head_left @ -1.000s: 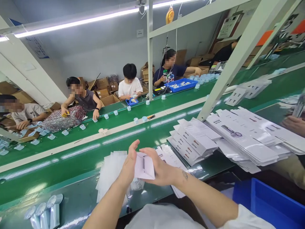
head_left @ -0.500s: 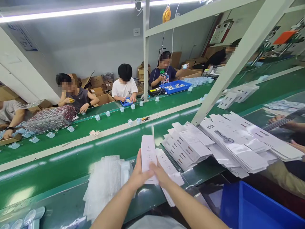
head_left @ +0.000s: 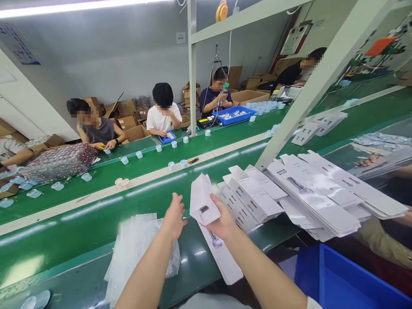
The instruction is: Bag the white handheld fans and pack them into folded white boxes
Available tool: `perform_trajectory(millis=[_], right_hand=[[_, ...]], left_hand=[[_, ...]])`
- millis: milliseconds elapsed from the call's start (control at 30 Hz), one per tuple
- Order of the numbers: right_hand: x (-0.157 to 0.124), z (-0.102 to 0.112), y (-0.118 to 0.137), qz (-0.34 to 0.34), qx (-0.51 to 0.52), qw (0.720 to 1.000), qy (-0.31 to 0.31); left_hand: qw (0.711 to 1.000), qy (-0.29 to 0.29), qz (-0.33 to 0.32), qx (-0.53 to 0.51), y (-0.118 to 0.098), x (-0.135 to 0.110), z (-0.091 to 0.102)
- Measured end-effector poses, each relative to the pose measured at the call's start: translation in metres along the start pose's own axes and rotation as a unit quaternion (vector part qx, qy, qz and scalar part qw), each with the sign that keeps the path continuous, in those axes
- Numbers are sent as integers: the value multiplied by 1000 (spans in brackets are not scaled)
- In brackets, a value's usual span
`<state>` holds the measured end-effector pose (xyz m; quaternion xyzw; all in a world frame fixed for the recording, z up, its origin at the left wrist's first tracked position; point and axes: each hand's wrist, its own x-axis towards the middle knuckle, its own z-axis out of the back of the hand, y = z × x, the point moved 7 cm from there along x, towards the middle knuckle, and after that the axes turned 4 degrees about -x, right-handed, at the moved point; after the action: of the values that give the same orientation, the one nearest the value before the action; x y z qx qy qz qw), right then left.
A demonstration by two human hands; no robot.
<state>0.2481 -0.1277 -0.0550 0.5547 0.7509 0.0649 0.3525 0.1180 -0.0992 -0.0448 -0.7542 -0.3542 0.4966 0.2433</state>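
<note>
White printed card makes up the small folding carton point(head_left: 202, 201) that the right hand point(head_left: 223, 222) grips from below, fingers wrapped on its lower end, with the carton partly popped into shape and tilted over the green desk point(head_left: 96, 223). Beside it the left hand point(head_left: 175, 216) hovers with fingers spread wide, holding nothing, just above a pile of clear plastic sleeves point(head_left: 135, 249). One flat white carton blank point(head_left: 222, 257) lies under the right wrist. Judging by the large fanned stack of flat white carton blanks point(head_left: 315, 193) to the right, most cartons remain unfolded, and this one looks only part formed.
</note>
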Motion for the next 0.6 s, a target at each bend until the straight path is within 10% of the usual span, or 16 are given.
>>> perform_trajectory(millis=[133,367,467,600], right_hand=[[-14,-10,10,-74,51,996,23],[-37,-4,8,-68,65,995,37],[-37,11,20,38,2,998,48],[-30,30,9,183,-182,960,108]], left_hand=[[995,-4,71,-71,-14,3,-9],[988,121,39,-82,12,22,-81],[993,101,-35,45,0,25,-74],[939,228,-123,224,-7,1,-44]])
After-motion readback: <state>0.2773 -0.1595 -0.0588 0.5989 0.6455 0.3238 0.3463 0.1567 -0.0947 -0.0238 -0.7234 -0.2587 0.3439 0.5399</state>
